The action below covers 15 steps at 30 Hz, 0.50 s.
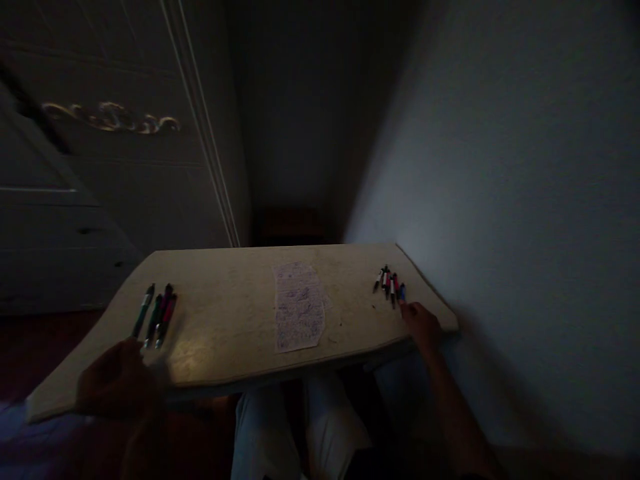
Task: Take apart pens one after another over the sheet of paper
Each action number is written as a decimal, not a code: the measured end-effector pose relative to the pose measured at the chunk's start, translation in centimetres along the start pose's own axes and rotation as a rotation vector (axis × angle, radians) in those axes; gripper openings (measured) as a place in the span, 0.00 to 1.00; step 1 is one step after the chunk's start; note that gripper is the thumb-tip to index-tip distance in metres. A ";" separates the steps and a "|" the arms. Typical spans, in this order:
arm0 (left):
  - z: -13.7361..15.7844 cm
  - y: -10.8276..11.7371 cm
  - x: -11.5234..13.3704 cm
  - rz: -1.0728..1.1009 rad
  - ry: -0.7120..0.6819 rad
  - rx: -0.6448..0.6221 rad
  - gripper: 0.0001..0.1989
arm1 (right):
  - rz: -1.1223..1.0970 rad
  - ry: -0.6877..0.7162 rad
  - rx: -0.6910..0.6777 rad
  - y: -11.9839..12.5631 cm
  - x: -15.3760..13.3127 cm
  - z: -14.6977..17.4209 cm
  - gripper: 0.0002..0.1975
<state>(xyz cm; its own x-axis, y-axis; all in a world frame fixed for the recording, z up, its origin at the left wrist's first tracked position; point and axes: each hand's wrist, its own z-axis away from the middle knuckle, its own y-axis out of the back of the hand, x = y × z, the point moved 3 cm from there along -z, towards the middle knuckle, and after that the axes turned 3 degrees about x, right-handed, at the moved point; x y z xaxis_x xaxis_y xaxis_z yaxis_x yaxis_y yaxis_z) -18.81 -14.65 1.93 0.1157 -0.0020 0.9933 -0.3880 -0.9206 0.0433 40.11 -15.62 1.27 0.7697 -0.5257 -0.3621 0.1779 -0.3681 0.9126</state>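
Note:
At the table's left end, my left hand is closed at the lower end of a teal pen. Beside it lie a dark green pen and two pinkish pens, one of them a red-pink pen. Over on the right, the fingertips of my right hand pinch the near end of a blue pen. Several pens with white, pink and black parts, among them a white-and-black pen, lie close together just left of it. Dim light blurs both hands' finger detail.
A cream tabletop with angled corners spans the view. A sheet of paper covered in handwriting lies at its middle. A pale wall borders the right; a cabinet with ornate trim stands left. My legs are below the front edge.

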 end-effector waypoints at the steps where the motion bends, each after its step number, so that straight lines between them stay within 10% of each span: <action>1: 1.7 -0.6 0.8 0.012 -0.060 0.053 0.08 | -0.008 0.009 0.003 0.0 0.1 0.0 0.23; 8: 13.0 -8.8 1.8 0.580 0.453 -0.444 0.18 | -0.111 0.034 0.044 0.1 0.3 0.1 0.22; 15: 16.2 -12.1 2.4 0.800 0.733 -0.767 0.17 | -0.206 0.006 0.121 -0.4 1.6 -0.4 0.29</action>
<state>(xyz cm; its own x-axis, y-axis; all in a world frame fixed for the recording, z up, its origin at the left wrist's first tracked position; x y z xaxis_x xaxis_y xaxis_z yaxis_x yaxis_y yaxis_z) 1.00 -9.88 2.09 -0.8072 -0.0045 0.5902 -0.5597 -0.3117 -0.7678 41.50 -15.98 0.44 0.7289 -0.4254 -0.5364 0.2569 -0.5564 0.7902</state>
